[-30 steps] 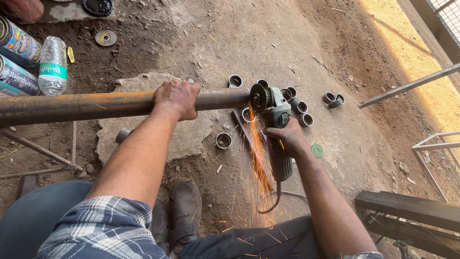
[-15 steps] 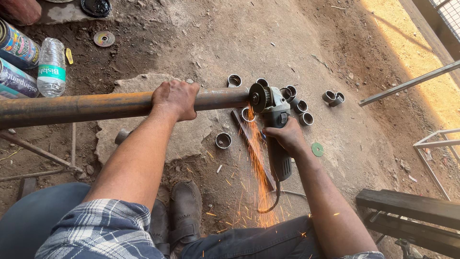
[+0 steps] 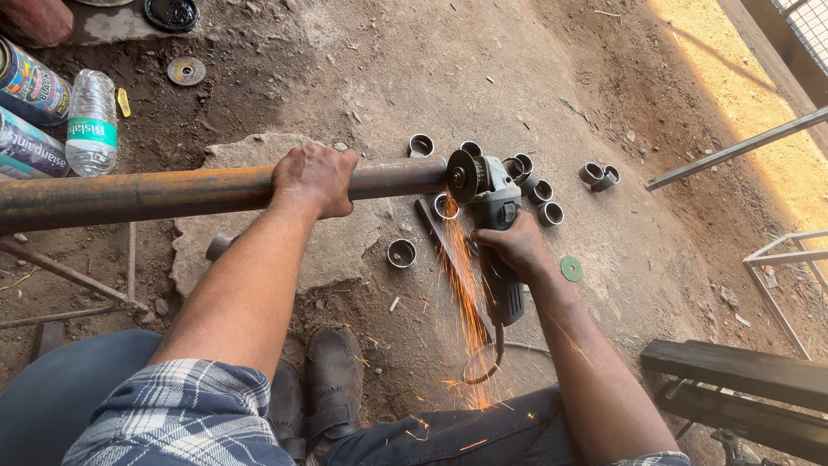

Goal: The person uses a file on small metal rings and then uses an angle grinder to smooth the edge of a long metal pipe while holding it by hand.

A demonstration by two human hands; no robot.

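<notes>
A long rusty steel pipe (image 3: 155,192) runs across from the left edge to mid-frame. My left hand (image 3: 315,179) grips it from above, near its right end. My right hand (image 3: 516,248) holds the body of an angle grinder (image 3: 493,211). The grinder's disc (image 3: 463,176) bites into the pipe's right end, and orange sparks (image 3: 464,302) spray down toward my legs. Several short cut pipe rings (image 3: 401,253) lie on the dirt around the cut.
A flat stone (image 3: 341,250) lies under the pipe. A plastic water bottle (image 3: 90,122) and paint cans (image 3: 30,86) lie at the upper left, with discs (image 3: 185,70) nearby. A green disc (image 3: 571,268) lies right of the grinder. Metal frames (image 3: 737,371) stand at right. My boots (image 3: 332,384) rest below.
The grinder and both hands stay in nearly the same place on the pipe. The spark stream keeps falling downward. The view has shifted slightly.
</notes>
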